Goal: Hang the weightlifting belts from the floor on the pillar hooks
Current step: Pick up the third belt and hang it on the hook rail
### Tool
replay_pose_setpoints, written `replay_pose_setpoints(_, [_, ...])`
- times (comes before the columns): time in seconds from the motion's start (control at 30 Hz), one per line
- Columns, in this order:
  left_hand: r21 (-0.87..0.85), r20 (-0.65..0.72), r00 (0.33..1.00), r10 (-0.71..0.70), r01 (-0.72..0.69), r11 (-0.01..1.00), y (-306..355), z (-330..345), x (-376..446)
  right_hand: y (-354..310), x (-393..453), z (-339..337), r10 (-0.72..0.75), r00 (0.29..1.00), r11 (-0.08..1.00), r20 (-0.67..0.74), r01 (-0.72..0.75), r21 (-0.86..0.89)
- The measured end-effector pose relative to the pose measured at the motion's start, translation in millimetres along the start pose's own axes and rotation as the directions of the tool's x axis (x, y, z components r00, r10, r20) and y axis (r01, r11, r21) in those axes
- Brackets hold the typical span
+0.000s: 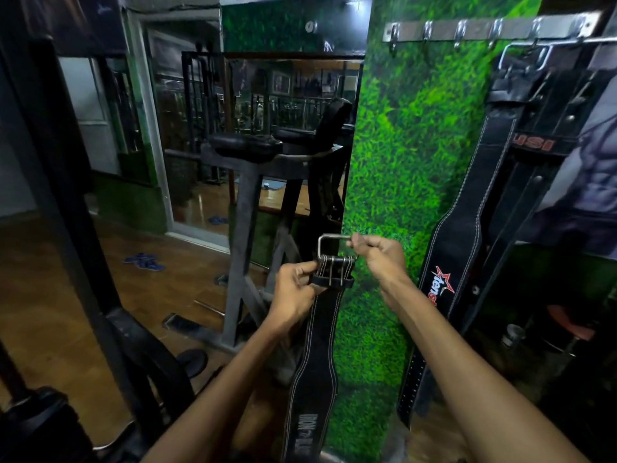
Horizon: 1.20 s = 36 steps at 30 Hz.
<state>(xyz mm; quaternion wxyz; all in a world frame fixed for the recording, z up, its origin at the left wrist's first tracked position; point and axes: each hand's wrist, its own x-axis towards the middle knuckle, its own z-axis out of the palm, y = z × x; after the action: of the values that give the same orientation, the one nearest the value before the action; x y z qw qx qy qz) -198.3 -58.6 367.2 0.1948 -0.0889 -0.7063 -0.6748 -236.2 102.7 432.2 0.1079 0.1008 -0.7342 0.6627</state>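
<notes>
My belt (314, 355) hangs low by the pillar (394, 182); left grip (293, 289) pinches its strap end, right grip (377, 255) its buckle (334, 248) (hooks (460, 33) far overhead). Loose pinches could drop it.

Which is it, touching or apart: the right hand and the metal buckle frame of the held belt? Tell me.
Touching. The head view shows the right hand pinching the top bar of the buckle frame, while the left hand grips the belt just below.

Belt held up before the grass-covered pillar

Left hand (293, 289) grips the black belt (314, 372) below its buckle (334, 252) — right hand (379, 253) pinches the buckle's frame; hook rail (484, 30) overhead.
</notes>
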Motion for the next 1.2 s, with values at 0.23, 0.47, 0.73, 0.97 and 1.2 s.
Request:
replay_pose_setpoints(0.23, [0.027,0.04,0.988,-0.149,0.148,0.989,17.9,-14.9,27.9,-12.4,13.3,5.4,-0.22,0.956,0.975,-0.195,0.21,-0.072])
replay_pose_setpoints(0.47, [0.066,-0.059,0.979,0.195,-0.191,0.979,63.5,-13.1,73.7,-37.8,41.0,7.3,-0.249,0.941,0.967,-0.227,0.23,-0.109])
replay_pose_setpoints(0.73, [0.08,-0.027,0.951,0.309,-0.306,0.949,113.0,14.9,131.9,-87.7,66.2,-19.2,-0.368,0.894,0.928,-0.255,0.335,-0.165])
replay_pose_setpoints(0.97, [0.071,0.06,0.946,0.319,-0.323,0.944,171.3,55.7,197.1,-141.9,108.7,-61.5,-0.531,0.773,0.824,-0.348,0.375,-0.424])
replay_pose_setpoints(1.2, [-0.051,-0.039,0.975,0.217,-0.219,0.974,233.9,110.0,238.8,-192.8,141.2,-99.7,-0.536,0.715,0.819,-0.449,0.312,-0.48])
